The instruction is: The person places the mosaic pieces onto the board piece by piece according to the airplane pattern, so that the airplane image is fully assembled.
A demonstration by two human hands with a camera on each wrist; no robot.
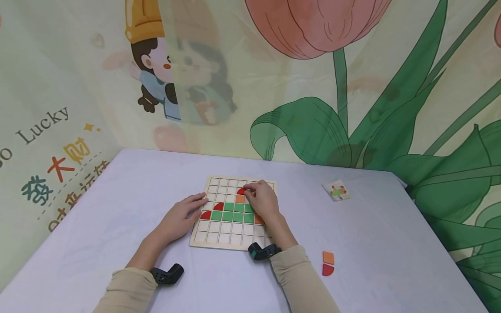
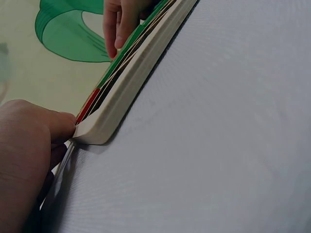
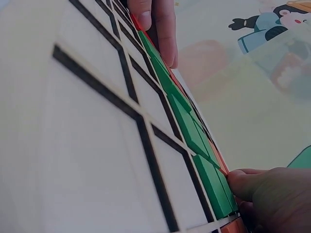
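Note:
A square wooden grid board [image 1: 225, 238] lies on the table, with a row of green square tiles [image 1: 238, 216] across its middle. My left hand [image 1: 181, 219] rests against the board's left edge, its fingers fairly straight. In the left wrist view, a fingertip of that hand touches the board's corner beside a red tile [image 2: 88, 105]. My right hand [image 1: 264, 201] is over the upper right of the board, its thumb and fingertips pinching a red quarter-circle tile [image 1: 240, 191]. An orange tile [image 1: 240, 199] sits just below that one. The right palm hides part of the grid.
An orange square tile [image 1: 328, 258] and a red quarter-circle tile [image 1: 328, 270] lie to the right of my right forearm. Farther back on the right is a small pattern card [image 1: 337, 190]. A printed cloth backdrop [image 1: 235, 143] stands behind the white table [image 1: 375, 226].

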